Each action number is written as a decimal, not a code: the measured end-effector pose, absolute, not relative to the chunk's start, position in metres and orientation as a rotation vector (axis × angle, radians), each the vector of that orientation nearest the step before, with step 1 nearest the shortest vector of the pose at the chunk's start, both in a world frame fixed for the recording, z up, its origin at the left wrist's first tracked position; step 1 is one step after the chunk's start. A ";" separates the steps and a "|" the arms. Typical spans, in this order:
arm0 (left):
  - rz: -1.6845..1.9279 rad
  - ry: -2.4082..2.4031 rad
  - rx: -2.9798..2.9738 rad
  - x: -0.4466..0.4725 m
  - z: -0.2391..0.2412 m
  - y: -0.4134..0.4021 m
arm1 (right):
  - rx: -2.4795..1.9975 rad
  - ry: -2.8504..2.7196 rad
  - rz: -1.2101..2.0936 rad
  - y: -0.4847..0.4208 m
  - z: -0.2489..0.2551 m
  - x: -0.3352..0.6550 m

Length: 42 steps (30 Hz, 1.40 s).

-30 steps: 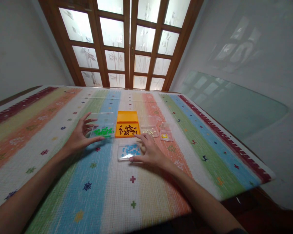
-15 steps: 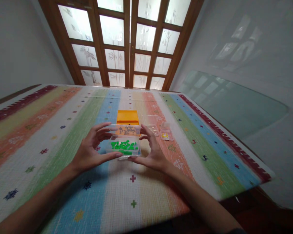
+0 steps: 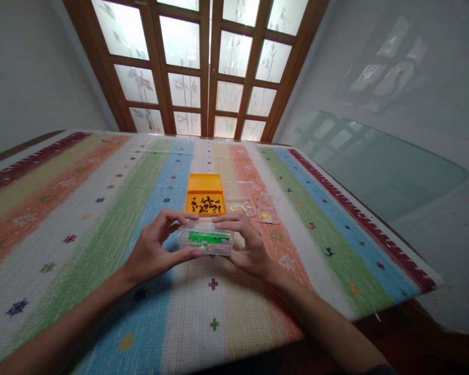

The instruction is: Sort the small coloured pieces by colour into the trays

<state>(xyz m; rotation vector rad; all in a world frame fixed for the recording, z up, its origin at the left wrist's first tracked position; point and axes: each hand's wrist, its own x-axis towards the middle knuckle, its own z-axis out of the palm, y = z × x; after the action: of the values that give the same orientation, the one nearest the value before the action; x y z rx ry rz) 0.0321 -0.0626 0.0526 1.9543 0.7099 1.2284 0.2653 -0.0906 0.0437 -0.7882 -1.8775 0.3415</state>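
Observation:
Between my two hands is a clear plastic box (image 3: 183, 240) with small green pieces (image 3: 209, 238) inside. Its lid lies folded down over the pieces; whether it is latched I cannot tell. My left hand (image 3: 158, 245) grips the box's left side, thumb at the front and fingers over the top. On the right side my right hand (image 3: 248, 244) holds it the same way, with its fingers on the lid. Just beyond the box stands an open orange case (image 3: 205, 182) with several small dark pieces in its near half.
Right of the orange case lies an open clear box (image 3: 250, 208) with pale pieces. Beside that sits a smaller open clear box (image 3: 271, 219) holding yellow and white pieces. A striped cloth (image 3: 113, 250) covers the table. Wooden glazed doors (image 3: 208, 78) stand behind it.
The clear box's lid, raised before, is now folded down over the green pieces. My fingers have come down onto its top, and the dark pieces in the orange case now show plainly.

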 end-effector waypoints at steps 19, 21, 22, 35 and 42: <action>1.217 0.613 2.126 0.031 0.055 -0.064 | -0.780 -1.893 0.316 -0.089 0.040 0.268; 1.223 0.605 2.133 0.032 0.054 -0.063 | -0.749 -1.888 0.306 -0.089 0.040 0.268; 1.222 0.606 2.137 0.032 0.054 -0.063 | -0.742 -1.889 0.304 -0.089 0.041 0.268; 1.165 0.738 2.415 0.032 0.039 -0.055 | -0.972 -2.110 0.645 -0.072 0.041 0.291; 0.981 0.803 2.409 0.030 0.024 -0.049 | -1.043 -2.230 0.591 -0.069 0.036 0.295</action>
<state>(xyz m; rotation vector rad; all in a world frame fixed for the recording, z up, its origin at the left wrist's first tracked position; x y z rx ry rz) 0.0300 -0.0487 0.0237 2.4093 0.8027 0.9808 0.2948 -0.0687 0.0361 -1.0431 -2.2298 0.5914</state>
